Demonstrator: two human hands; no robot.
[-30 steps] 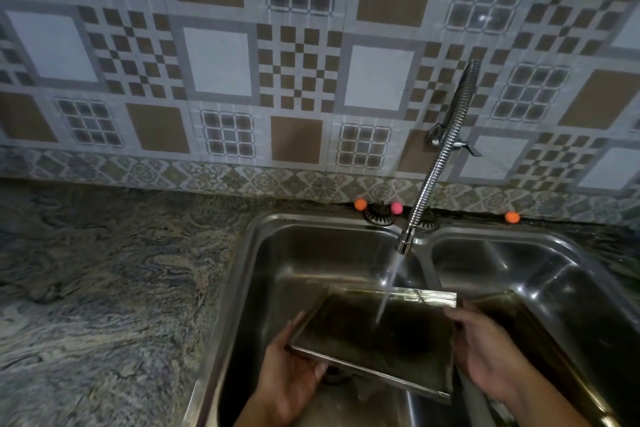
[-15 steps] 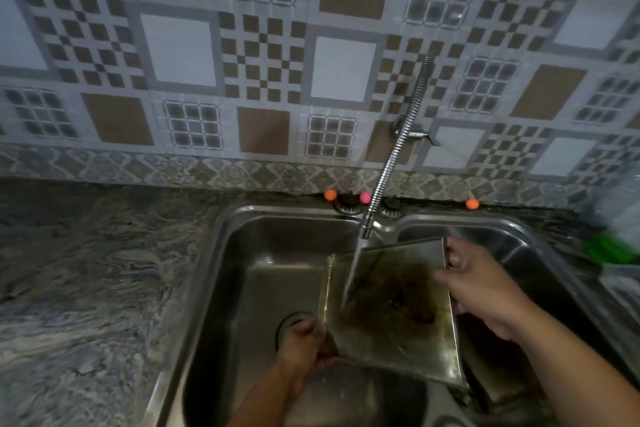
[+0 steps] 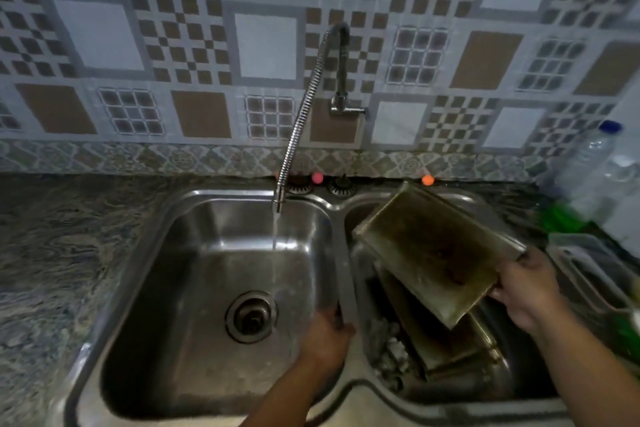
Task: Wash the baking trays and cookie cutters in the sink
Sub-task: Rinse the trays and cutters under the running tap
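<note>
Baking tray (image 3: 437,251), pinched at one corner by the right hand (image 3: 530,291) over the right basin, could slip onto stacked trays (image 3: 446,340); left hand's (image 3: 325,333) grip unclear

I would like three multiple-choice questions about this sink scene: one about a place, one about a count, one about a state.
1. Over which basin is the baking tray held?
A. left basin
B. right basin
C. countertop

2. How many hands grip the tray?
A. none
B. one
C. two

3. The faucet is:
A. running
B. off
C. detached

Answers: 1 B, the tray is tilted above the right basin. 2 B, only the right hand grips it; the left hand is at the divider. 3 A, water falls into the left basin.
</note>
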